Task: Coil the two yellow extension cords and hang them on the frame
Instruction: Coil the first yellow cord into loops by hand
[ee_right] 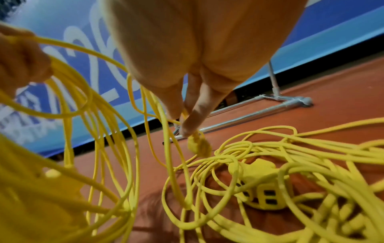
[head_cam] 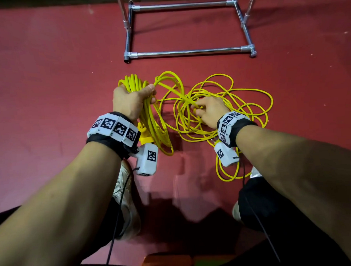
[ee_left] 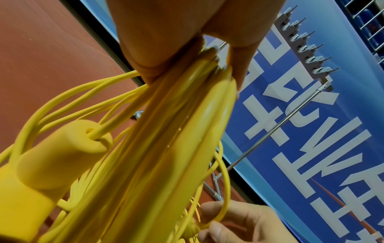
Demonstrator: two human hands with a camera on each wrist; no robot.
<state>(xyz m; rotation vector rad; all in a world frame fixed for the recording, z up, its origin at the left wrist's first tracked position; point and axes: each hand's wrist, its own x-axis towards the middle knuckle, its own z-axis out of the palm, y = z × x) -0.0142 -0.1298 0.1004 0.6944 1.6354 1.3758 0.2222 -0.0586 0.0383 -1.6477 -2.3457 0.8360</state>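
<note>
My left hand (head_cam: 136, 98) grips a bundle of coiled loops of one yellow extension cord (head_cam: 150, 122), held upright off the red floor; its yellow socket end (ee_left: 60, 157) hangs below the wrist. My right hand (head_cam: 206, 110) pinches a strand of that cord near its plug (ee_right: 199, 146), above a loose tangled heap of the second yellow cord (head_cam: 239, 102) on the floor. A yellow multi-socket block (ee_right: 261, 184) lies inside that heap. The metal tube frame (head_cam: 189, 51) stands beyond the cords.
Red floor mat (head_cam: 47, 78) extends to both sides. A blue banner with white lettering (ee_left: 301, 115) stands behind the frame, and a row of grey hooks (ee_left: 303, 47) sits on the frame's top. My shoes (head_cam: 126, 197) and knees are just below the cords.
</note>
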